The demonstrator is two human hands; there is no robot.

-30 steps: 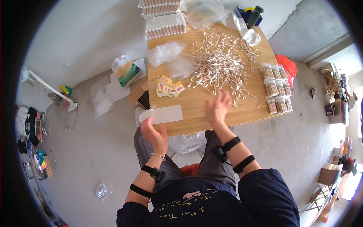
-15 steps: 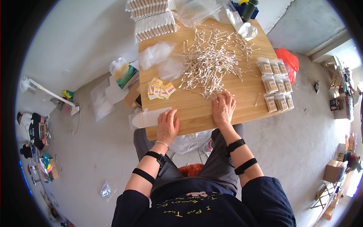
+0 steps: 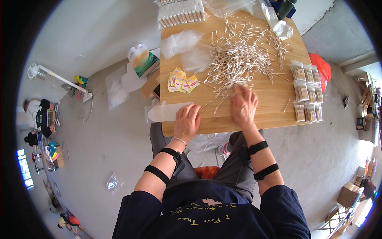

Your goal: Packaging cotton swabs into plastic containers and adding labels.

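Note:
A large loose pile of white-tipped cotton swabs [image 3: 242, 59] is spread over the wooden table [image 3: 274, 103]. At the pile's near edge lies my right hand [image 3: 244, 106], palm down, its bent fingers apart and touching the nearest swabs. My left hand [image 3: 187, 121] rests at the table's front edge with loosely curved fingers, beside a flat white strip [image 3: 166, 113]. One cotton swab [image 3: 205, 105] lies just off its fingertips; whether they touch is unclear. Another swab [image 3: 220, 104] lies between my hands. Small yellow-and-white cards [image 3: 183, 81] lie beyond my left hand.
Filled swab packets [image 3: 306, 92] stand in rows at the table's right. Clear plastic bags [image 3: 183, 43] lie at the left, with stacked swab packs [image 3: 182, 15] behind. Crumpled white paper [image 3: 283, 30] and a dark green bottle [image 3: 285, 9] are at the far right. A red bag [image 3: 321, 67] hangs beyond the right edge.
The view has shifted, so the table sits further right and higher. Two swabs now lie apart from the pile near my left hand. My right hand is still at the pile's near edge.

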